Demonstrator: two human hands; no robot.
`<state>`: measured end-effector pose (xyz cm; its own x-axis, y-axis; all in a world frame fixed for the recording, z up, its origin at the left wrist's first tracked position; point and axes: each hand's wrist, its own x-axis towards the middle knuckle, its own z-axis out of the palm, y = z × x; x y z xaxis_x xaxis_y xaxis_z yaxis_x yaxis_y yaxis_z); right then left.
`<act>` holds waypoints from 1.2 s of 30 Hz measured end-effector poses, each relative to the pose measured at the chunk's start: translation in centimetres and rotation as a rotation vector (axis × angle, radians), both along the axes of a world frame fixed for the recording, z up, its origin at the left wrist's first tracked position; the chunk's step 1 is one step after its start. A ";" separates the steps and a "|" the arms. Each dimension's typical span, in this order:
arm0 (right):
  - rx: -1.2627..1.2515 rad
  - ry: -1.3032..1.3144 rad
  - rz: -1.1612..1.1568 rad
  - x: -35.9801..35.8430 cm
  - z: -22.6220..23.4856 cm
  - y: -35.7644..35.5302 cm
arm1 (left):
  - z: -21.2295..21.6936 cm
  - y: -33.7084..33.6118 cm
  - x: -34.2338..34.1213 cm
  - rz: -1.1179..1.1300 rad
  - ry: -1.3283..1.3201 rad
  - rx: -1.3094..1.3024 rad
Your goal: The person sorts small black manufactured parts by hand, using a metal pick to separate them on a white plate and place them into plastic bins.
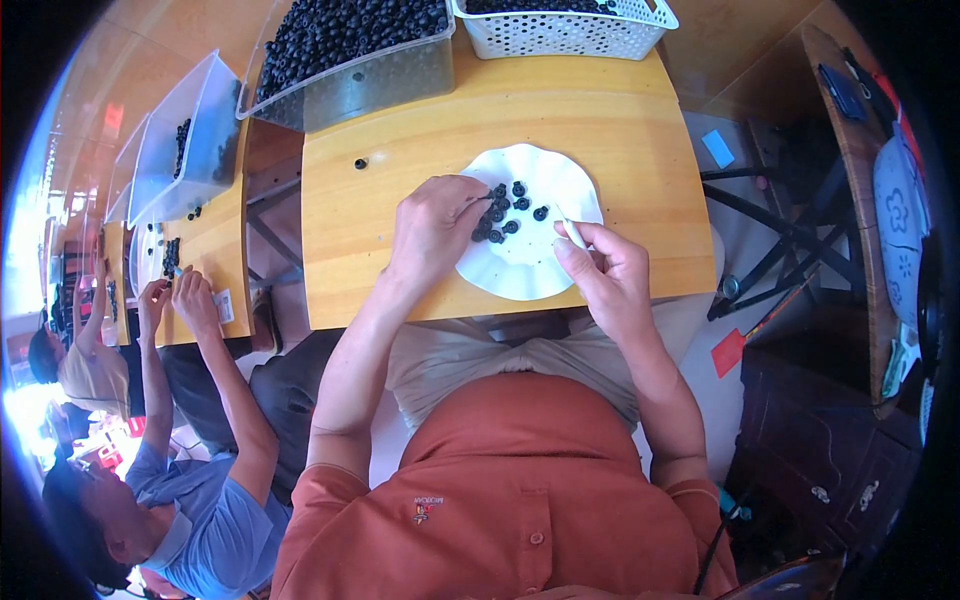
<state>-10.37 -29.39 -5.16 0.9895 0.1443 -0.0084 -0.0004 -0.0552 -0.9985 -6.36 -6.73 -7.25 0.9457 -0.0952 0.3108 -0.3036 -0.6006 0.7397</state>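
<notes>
A white plate with a wavy rim lies on the wooden table in front of me. Several small round black pieces, some showing a ring-like opening, are gathered on its left half. One black piece sits apart, nearer the plate's middle. My left hand reaches over the left rim, thumb and forefinger pinched at the edge of the group on a small black piece. Over the right rim, my right hand grips a slim pale-handled tool with a thin tip pointing up and left; its exact kind is unclear.
A clear bin heaped with black pieces and a white perforated basket stand at the far edge. One loose piece lies on the table. At left, a co-worker's hands work beside another clear bin.
</notes>
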 end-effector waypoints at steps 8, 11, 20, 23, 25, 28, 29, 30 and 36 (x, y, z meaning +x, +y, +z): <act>-0.084 0.050 -0.013 -0.2 0.8 -1.4 | 0.4 1.4 2.7 0.029 -0.251 0.062; -0.046 0.042 -0.041 -0.6 -0.4 -1.7 | 2.6 2.7 5.0 0.063 -0.322 0.077; -0.043 0.093 -0.034 -1.9 -1.2 -2.7 | 10.2 5.3 16.8 0.143 -0.184 0.306; -0.009 0.095 -0.026 -2.2 -1.1 -3.0 | 9.2 6.4 21.5 0.080 -0.084 0.415; -0.004 0.093 -0.031 -2.3 -1.0 -3.2 | 8.6 6.5 23.5 0.057 -0.008 0.398; 0.010 0.100 -0.051 -2.3 -0.9 -3.6 | 8.6 6.3 24.8 0.012 0.096 0.423; 0.020 0.105 -0.060 -2.3 -0.9 -3.7 | 8.7 6.2 24.9 0.007 0.093 0.425; 0.023 0.104 -0.063 -2.1 -0.8 -3.7 | 8.6 6.2 24.7 -0.001 0.086 0.415; 0.024 0.083 -0.058 -1.7 -1.3 -3.6 | 9.2 6.3 23.3 -0.019 0.084 0.270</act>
